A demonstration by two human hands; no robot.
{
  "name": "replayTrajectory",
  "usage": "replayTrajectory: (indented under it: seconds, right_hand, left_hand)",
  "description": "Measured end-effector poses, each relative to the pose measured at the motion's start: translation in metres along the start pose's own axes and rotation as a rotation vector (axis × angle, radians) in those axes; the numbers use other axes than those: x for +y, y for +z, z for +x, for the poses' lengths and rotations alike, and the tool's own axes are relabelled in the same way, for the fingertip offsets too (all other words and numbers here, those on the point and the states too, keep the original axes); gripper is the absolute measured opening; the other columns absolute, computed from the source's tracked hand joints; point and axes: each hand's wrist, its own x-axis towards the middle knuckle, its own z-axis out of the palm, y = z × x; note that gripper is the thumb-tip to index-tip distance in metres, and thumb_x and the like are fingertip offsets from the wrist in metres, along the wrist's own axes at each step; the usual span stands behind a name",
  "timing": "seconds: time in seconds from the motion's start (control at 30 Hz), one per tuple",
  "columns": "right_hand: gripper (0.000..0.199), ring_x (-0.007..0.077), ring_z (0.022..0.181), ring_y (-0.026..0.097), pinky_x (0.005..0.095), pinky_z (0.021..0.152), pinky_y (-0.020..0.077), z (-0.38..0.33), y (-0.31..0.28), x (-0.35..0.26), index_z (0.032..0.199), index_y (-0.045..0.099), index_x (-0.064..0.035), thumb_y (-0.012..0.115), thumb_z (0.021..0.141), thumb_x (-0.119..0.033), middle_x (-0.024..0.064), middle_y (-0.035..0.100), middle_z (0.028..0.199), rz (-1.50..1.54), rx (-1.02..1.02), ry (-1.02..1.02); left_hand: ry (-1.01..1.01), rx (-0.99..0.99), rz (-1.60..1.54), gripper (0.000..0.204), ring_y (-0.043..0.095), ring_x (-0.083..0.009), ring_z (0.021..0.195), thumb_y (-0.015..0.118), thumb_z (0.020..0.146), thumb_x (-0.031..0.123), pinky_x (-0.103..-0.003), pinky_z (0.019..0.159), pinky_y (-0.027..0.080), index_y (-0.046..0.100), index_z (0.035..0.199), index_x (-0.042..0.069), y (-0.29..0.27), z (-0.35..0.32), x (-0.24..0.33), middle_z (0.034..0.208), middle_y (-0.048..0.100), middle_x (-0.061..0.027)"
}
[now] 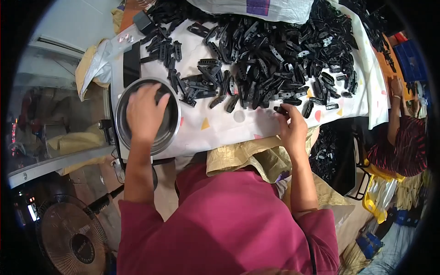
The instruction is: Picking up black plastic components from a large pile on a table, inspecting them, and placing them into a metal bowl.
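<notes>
My left hand (145, 112) is over the round metal bowl (173, 127) at the left of the table. Its fingers and thumb are spread apart, and I see nothing held in them. Part of the bowl's inside is hidden beneath the hand. At the table's near edge, my right hand (292, 126) pinches a small, elongated black plastic part (279, 110) between thumb and fingers. Beyond that hand spreads a large heap of similar black plastic parts (263, 68), some with pale or silvery bits. A few looser black parts (197, 87) lie between the heap and the bowl.
A patterned white cloth (197, 133) covers the table. Along its far side lies a white sack (284, 11). A dark flat box (131, 64) sits behind the bowl. A fan (73, 233) stands at lower left. Another person (398, 142) works at the right, near a blue crate (410, 59).
</notes>
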Motion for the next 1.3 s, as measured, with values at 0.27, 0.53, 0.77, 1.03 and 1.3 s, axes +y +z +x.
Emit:
replayTrajectory:
  seconds: [0.27,0.53,0.77,1.03,1.3]
  right_hand:
    - [0.031,0.0090,0.067,0.054,0.0202,0.048,0.0442,0.011,-0.005,-0.038,0.114,0.055,-0.0019,0.060,0.083,-0.008,0.0056,0.061,0.086,1.175,-0.149,0.526]
    - [0.047,0.0155,0.074,0.059,0.0236,0.055,0.0522,0.009,-0.017,-0.100,0.130,0.035,-0.0011,0.051,0.086,0.001,0.0120,0.053,0.099,1.074,-0.071,0.100]
    - [0.041,0.0219,0.072,0.062,0.0306,0.059,0.0545,0.017,-0.028,-0.107,0.129,0.032,0.0022,0.036,0.089,-0.002,0.0148,0.051,0.103,1.322,-0.192,0.207]
    - [0.031,0.0073,0.071,0.053,0.0182,0.052,0.0437,0.015,-0.005,-0.095,0.105,0.048,-0.0009,0.060,0.077,0.003,0.0062,0.056,0.087,0.357,-0.004,-0.023]
    - [0.033,0.0215,0.089,0.061,0.0290,0.062,0.0567,0.009,-0.010,-0.089,0.114,0.051,-0.0001,0.058,0.082,0.002,0.0148,0.056,0.107,1.351,-0.028,0.329]
  left_hand:
    - [0.789,0.099,0.033,0.011,0.051,-0.0194,0.083,0.063,0.066,0.014,-0.031,0.067,0.041,0.062,0.076,0.010,0.029,0.061,0.061,0.082,0.056,-0.0016]
    - [-0.036,-0.303,-1.762,0.013,0.060,-0.0125,0.076,0.056,0.086,0.006,-0.026,0.064,0.054,0.047,0.094,0.000,0.000,0.013,0.116,0.085,0.059,-0.0070]
    - [-0.060,-0.193,-1.913,0.017,0.061,-0.0151,0.079,0.055,0.083,-0.003,-0.027,0.066,0.055,0.042,0.093,0.002,0.006,-0.003,0.125,0.088,0.059,-0.0098]
    - [0.056,0.102,-1.487,0.015,0.058,-0.0073,0.061,0.063,0.076,-0.003,-0.020,0.055,0.047,0.050,0.083,0.000,0.030,-0.012,0.135,0.071,0.062,-0.0043]
    - [-0.064,-0.145,-1.925,0.018,0.058,-0.0091,0.073,0.060,0.082,0.000,-0.020,0.066,0.046,0.044,0.090,0.002,0.022,-0.005,0.130,0.081,0.061,-0.0059]
